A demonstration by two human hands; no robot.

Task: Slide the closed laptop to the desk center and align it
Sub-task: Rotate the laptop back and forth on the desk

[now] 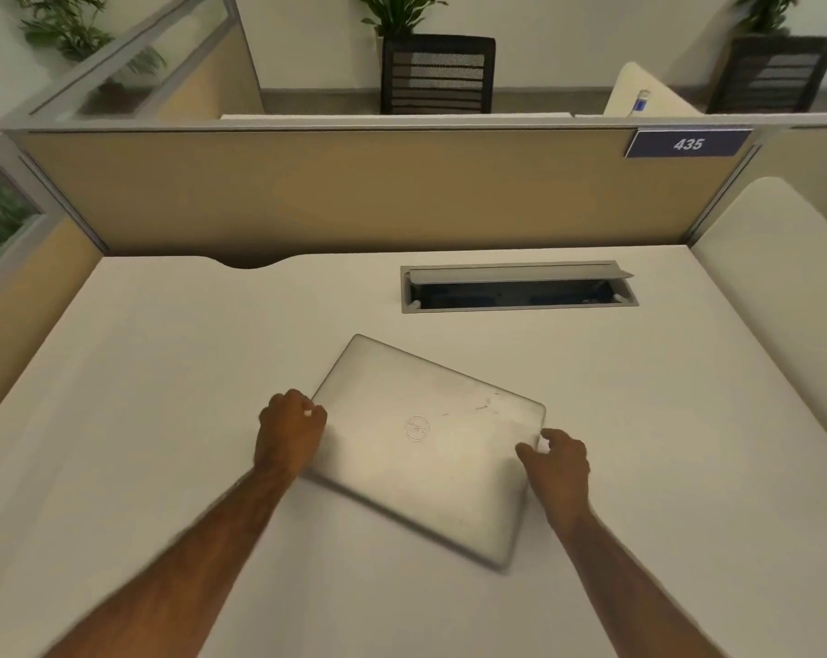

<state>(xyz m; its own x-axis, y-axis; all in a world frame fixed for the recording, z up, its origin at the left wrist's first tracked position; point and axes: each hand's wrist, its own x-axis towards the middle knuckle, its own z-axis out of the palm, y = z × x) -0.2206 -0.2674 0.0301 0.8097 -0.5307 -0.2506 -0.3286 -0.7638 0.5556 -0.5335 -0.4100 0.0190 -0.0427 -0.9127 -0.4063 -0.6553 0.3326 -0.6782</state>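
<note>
A closed silver laptop (426,444) with a round logo on its lid lies flat on the white desk (164,372), near the middle. It is turned at an angle, its far corner pointing away to the left. My left hand (290,432) grips its left edge, fingers curled over the lid. My right hand (556,460) holds the right corner, thumb on top. The laptop's near edge looks blurred.
An open cable hatch (518,287) with a raised grey flap is set in the desk behind the laptop. A tan partition (354,192) with a blue sign reading 435 bounds the far edge. Side partitions stand left and right. Chairs and plants stand beyond.
</note>
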